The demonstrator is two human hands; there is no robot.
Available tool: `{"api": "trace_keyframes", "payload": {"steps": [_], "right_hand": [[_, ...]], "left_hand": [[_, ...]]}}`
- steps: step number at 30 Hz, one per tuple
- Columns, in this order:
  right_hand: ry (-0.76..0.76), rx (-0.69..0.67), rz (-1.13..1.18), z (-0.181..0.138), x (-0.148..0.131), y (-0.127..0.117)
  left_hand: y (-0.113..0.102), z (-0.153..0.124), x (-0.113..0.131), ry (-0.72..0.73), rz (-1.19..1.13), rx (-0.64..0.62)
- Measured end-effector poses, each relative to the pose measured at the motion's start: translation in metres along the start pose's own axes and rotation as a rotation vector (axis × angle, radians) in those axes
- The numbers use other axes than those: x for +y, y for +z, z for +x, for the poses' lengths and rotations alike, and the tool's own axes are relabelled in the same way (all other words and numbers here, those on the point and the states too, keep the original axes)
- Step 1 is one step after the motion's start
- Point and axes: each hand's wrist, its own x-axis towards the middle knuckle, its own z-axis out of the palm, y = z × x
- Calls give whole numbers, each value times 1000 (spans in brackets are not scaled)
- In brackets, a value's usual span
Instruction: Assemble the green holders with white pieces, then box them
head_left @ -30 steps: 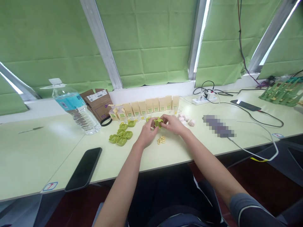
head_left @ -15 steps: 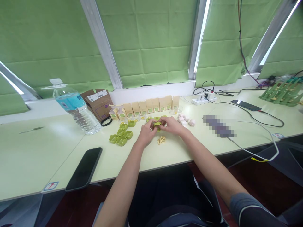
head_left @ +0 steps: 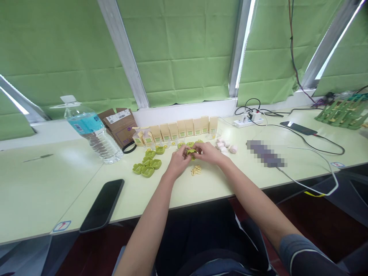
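Between the fingertips of my left hand point(head_left: 178, 160) and my right hand point(head_left: 208, 152) is a small green plastic piece point(head_left: 191, 152), held just over the table. Both hands are closed on it, and the fingers cover much of it. Just below lies a small pile of pale yellow strips point(head_left: 196, 170). Several green dish-shaped pieces point(head_left: 147, 171) sit to the left of my left hand, and more green pieces point(head_left: 190, 144) lie right behind my hands. Beside my right hand is a group of pale pink rounded pieces point(head_left: 222, 145).
A row of small beige boxes point(head_left: 174, 131) stands at the back. Left are a water bottle point(head_left: 93, 130), a brown carton point(head_left: 119, 128), a black phone point(head_left: 102, 205) and a pen point(head_left: 38, 157). A power strip point(head_left: 248, 121), cables and another phone point(head_left: 299, 128) lie right.
The green piece has tilted slightly between my fingertips. My hands and everything on the table otherwise stay in the same place.
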Motion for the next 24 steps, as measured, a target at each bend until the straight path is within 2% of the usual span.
{"api": "trace_keyframes", "payload": {"steps": [8,13,24], "right_hand": [[-5,7,-19,0,-3,-1],[-45,16,-54,-1,-3,-1],[-28,9,-33,0,-1,1]], "left_hand": [[-1,-1,3,22,16,-22],[-1,-1,4,-6,-2,-23],[1,0,4,-29,-4,-26]]}}
